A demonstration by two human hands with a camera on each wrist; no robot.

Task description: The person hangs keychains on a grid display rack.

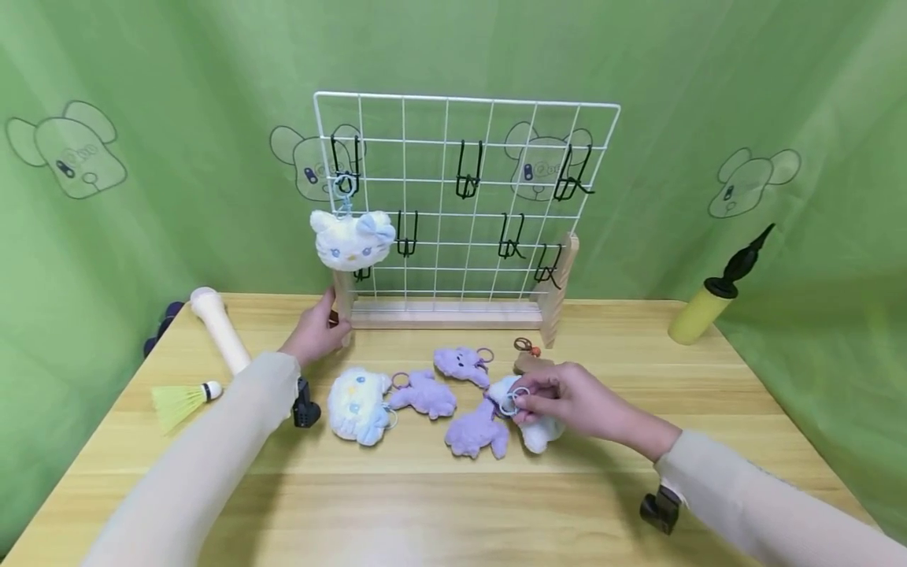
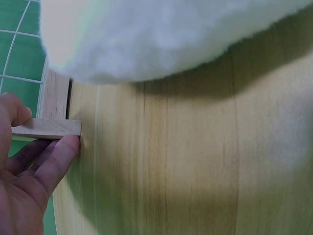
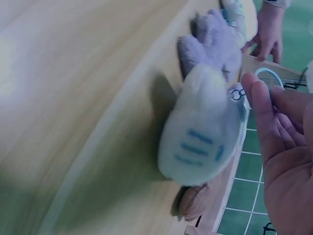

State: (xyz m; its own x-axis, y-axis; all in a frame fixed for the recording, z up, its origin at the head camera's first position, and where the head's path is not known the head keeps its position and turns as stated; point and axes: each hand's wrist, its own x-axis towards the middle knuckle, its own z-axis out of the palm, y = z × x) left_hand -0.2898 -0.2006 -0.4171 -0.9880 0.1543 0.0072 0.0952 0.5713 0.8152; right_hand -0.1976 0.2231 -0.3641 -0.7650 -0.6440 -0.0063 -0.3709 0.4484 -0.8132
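Observation:
My left hand grips the left wooden foot of a white wire grid rack, thumb on one side and fingers on the other. Between thumb and fingertips, my right hand pinches the pale blue ring of a white plush keychain. That plush hangs low over the table, partly hidden by the hand in the head view. Beside it lie purple plush keychains, a white cat-face plush and a brown one. Another white cat-face plush hangs at the rack's upper left.
Several black hooks are fixed on the grid. At the table's left lie a yellow shuttlecock and a white cylindrical handle. A yellow hand pump with a black nozzle stands at the back right. Green cloth hangs behind.

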